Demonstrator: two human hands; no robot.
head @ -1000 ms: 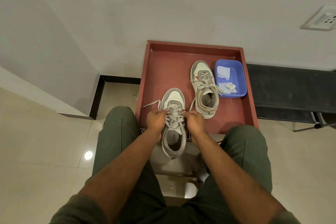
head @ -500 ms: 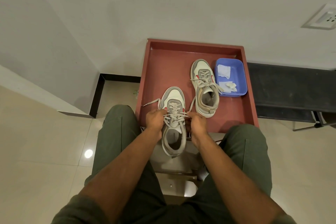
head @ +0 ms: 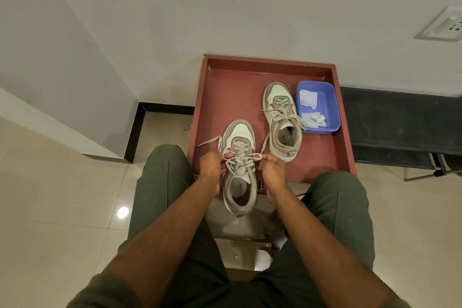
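A white and grey sneaker (head: pixel 238 175) lies toe-away at the near edge of a red tray (head: pixel 230 87), its heel hanging over the edge toward me. My left hand (head: pixel 211 166) pinches the lace on the shoe's left side. My right hand (head: pixel 272 167) pinches the lace on its right side. The lace (head: pixel 241 159) stretches across the tongue between both hands, and a loose end trails left over the tray rim. A second matching sneaker (head: pixel 282 120) stands further back on the right, untouched.
A blue plastic tub (head: pixel 327 107) with white cloths sits in the tray's right part beside the second sneaker. Walls rise behind and to the left. A dark bench (head: pixel 400 122) lies to the right. My knees flank the tray's near edge.
Both hands have drawn slightly apart along the lace, pulling it tauter across the shoe's tongue. The shoes and tub have stayed in place.
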